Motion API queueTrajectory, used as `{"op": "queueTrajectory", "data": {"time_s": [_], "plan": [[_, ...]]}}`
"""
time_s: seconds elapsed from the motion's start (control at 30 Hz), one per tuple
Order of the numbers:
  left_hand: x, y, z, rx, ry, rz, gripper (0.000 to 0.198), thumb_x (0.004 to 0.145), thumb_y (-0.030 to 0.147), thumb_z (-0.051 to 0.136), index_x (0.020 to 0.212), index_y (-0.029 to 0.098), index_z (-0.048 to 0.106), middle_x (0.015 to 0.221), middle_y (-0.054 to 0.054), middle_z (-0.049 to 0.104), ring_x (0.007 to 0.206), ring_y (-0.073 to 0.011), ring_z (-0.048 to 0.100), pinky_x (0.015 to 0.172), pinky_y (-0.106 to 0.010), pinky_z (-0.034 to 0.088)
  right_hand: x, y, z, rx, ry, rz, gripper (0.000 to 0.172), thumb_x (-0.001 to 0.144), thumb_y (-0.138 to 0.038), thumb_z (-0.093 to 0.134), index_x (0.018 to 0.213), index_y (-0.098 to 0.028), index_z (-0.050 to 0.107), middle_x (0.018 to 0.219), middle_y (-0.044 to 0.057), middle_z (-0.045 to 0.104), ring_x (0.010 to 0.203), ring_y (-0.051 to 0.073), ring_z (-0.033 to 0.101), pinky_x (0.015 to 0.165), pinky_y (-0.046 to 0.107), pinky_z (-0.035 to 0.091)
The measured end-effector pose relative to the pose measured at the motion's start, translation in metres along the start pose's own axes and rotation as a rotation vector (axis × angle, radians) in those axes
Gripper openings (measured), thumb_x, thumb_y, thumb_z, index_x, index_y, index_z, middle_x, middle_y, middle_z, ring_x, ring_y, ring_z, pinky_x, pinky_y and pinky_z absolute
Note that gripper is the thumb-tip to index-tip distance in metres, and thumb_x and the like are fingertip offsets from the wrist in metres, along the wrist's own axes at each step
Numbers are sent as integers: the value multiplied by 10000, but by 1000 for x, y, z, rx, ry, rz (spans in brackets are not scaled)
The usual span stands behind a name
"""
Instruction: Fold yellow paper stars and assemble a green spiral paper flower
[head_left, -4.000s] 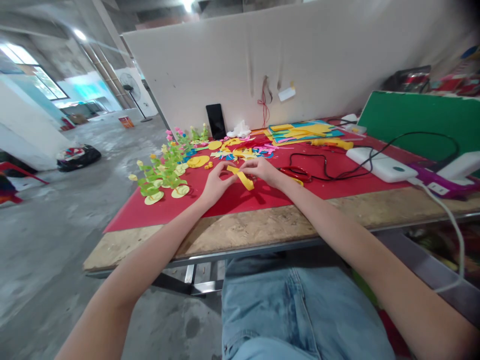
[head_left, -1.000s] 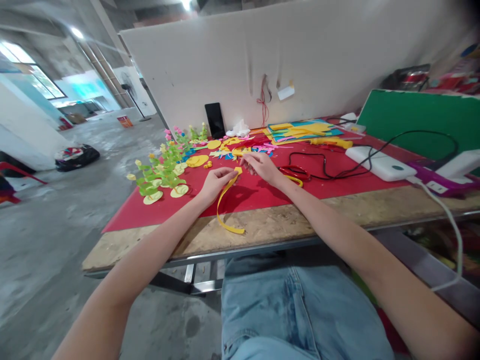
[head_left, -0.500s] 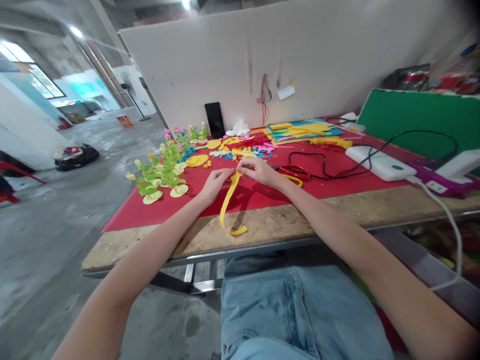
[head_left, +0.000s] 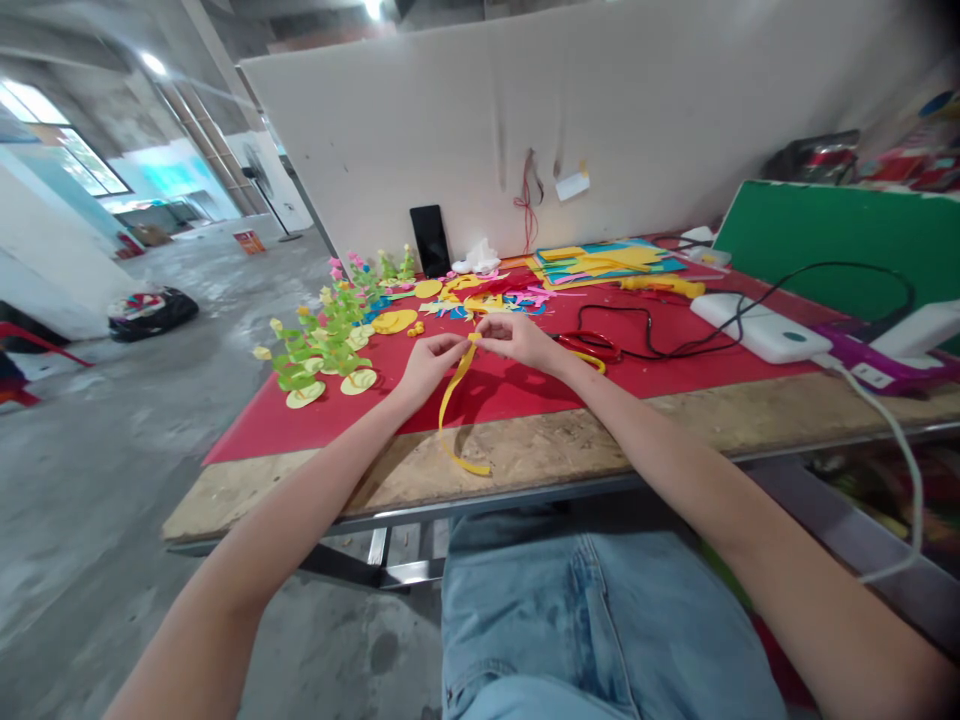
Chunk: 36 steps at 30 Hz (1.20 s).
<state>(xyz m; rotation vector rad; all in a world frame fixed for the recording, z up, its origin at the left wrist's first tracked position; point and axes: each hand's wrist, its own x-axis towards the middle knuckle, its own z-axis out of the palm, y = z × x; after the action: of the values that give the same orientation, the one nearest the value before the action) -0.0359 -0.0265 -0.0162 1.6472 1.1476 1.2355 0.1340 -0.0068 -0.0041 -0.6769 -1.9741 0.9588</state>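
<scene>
A long yellow paper strip hangs in a curve from my fingertips, its loose end over the bare board at the table's front edge. My left hand pinches the strip's upper end from the left. My right hand pinches that same end from the right, the fingertips of both hands nearly meeting. A small folded or coiled bit of the strip shows between them; its exact shape is too small to tell. Left of my hands stand several green paper plants with pink and yellow tips on round pale bases. Small yellow pieces lie nearby.
Scissors with red and yellow handles lie right of my hands, beside a black cable and a white power strip. Coloured paper scraps and yellow sheets lie behind. A phone leans on the white panel.
The strip has turned more edge-on, and its loose end has shifted slightly. My right fingers have moved a little at its top. Both hands stay in nearly the same place.
</scene>
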Motion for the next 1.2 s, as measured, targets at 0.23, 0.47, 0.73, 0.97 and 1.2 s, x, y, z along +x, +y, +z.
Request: {"op": "queueTrajectory", "data": {"time_s": [0.23, 0.47, 0.73, 0.97, 1.2], "plan": [[-1, 1, 0, 59, -7, 27, 349, 592, 492, 665, 678, 154, 674, 619, -11, 632, 554, -110, 512, 558, -221, 409, 1, 3, 0, 36, -34, 51, 179, 680, -302, 571, 703, -140, 499, 592, -29, 492, 536, 69, 447, 532, 215, 366], [-4, 2, -1, 126, -33, 101, 287, 650, 434, 640, 701, 153, 666, 632, -9, 635, 564, -107, 517, 548, -209, 401, 2, 3, 0, 39, -30, 60, 181, 673, -296, 580, 686, -133, 501, 560, -38, 481, 503, 52, 430, 496, 195, 349], [-1, -1, -2, -249, 37, -51, 222, 675, 373, 616, 648, 157, 654, 690, -7, 633, 643, -107, 561, 575, -203, 441, 2, 2, -3, 96, -44, 131, 162, 677, -261, 584, 718, -126, 505, 516, -56, 478, 415, 42, 418, 424, 185, 347], [-4, 7, 1, -401, -58, -111, 275, 494, 257, 746, 720, 156, 625, 703, 6, 637, 622, -99, 570, 637, -224, 464, 4, -3, 0, 309, 81, 137, 143, 675, -233, 588, 731, -112, 537, 563, -39, 523, 407, 29, 412, 383, 167, 333], [-2, 0, 3, -362, 0, -59, 255, 539, 327, 747, 691, 156, 635, 615, 22, 610, 552, -73, 534, 596, -208, 441, 4, 0, 6, 311, 76, 103, 186, 663, -279, 632, 695, -124, 535, 470, -66, 466, 391, 36, 409, 385, 171, 323]]}}
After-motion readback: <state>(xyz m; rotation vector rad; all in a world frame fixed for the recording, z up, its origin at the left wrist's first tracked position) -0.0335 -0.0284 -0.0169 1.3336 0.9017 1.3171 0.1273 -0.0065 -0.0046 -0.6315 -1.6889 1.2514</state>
